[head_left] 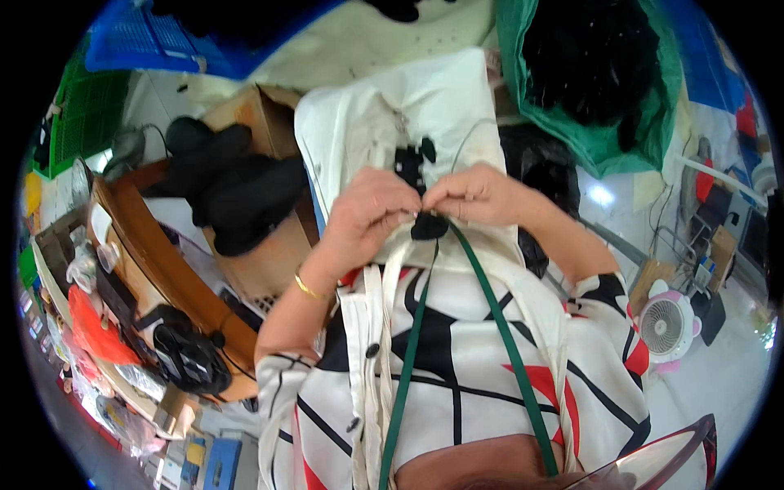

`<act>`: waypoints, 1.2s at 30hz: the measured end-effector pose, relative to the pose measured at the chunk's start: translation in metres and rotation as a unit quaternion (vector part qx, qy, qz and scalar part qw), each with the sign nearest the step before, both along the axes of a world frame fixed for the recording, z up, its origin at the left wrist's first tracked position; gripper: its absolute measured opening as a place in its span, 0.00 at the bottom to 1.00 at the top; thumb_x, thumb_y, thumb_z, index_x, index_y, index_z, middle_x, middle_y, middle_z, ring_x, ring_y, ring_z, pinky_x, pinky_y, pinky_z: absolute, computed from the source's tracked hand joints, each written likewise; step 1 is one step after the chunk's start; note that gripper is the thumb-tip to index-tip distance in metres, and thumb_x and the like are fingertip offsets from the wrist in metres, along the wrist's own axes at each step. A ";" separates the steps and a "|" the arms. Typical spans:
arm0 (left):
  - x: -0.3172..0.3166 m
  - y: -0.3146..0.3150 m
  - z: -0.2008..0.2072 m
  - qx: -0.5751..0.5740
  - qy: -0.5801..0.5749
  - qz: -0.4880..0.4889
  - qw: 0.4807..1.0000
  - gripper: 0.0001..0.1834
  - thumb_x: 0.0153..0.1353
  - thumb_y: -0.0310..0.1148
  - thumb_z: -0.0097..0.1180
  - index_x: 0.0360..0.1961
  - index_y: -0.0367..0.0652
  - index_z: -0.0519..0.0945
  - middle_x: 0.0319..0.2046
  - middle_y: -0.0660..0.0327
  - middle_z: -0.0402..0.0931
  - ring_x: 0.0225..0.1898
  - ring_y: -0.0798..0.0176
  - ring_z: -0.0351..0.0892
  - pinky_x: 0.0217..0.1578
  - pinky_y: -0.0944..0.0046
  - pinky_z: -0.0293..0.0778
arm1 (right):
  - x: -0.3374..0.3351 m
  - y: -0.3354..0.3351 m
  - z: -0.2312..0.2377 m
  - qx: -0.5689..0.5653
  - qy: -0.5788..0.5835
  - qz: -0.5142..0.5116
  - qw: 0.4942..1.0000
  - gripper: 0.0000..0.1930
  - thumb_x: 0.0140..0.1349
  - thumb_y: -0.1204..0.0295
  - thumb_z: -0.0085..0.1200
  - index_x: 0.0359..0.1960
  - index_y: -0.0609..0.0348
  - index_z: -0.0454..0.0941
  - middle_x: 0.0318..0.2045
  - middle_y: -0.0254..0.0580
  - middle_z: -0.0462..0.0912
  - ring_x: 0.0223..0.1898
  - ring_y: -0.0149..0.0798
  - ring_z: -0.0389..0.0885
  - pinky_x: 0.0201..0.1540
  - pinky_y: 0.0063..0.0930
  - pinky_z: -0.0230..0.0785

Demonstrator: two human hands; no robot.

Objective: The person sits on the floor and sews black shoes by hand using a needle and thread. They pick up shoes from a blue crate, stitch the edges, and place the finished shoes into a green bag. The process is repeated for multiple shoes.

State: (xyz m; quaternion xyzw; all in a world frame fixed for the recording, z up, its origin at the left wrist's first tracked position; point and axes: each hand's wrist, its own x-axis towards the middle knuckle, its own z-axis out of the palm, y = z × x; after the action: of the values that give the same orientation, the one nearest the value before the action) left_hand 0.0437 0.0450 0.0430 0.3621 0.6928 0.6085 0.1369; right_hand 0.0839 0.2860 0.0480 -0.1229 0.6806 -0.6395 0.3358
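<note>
My left hand (371, 208), with a gold bracelet at the wrist, is closed with its fingertips on a small black piece (429, 227), perhaps fabric. From the other side my right hand (478, 194) pinches at the same piece, its fingertips almost touching those of the left. Exactly what the piece is, I cannot make out. Just beyond my fingers, more small black pieces (408, 166) lie on the white cloth (449, 90) spread over my lap. Green straps (510, 351) run down my front toward the hands.
Black soft items (245, 192) lie on a cardboard box (261, 265) at the left, beside a brown table edge (139, 253). At the far right, a green sack (510, 73) holds black material. A blue crate (155, 41) is far left; a white fan (670, 327) stands right.
</note>
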 end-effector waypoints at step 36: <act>0.004 0.008 -0.013 -0.170 0.028 0.036 0.984 0.10 0.49 0.27 0.67 0.34 0.41 0.83 0.26 0.54 0.77 0.30 0.52 0.77 0.31 0.57 0.73 | -0.008 -0.020 -0.006 0.239 0.549 -0.001 0.801 0.05 0.57 0.67 0.54 0.26 0.50 0.73 0.22 0.35 0.72 0.25 0.39 0.78 0.21 0.34 0.70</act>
State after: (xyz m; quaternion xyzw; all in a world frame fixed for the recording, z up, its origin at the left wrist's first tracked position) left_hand 0.0478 0.0529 0.0301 0.3251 0.8024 0.4759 0.1550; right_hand 0.0755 0.2658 0.0420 -0.3683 0.8825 -0.2824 -0.0760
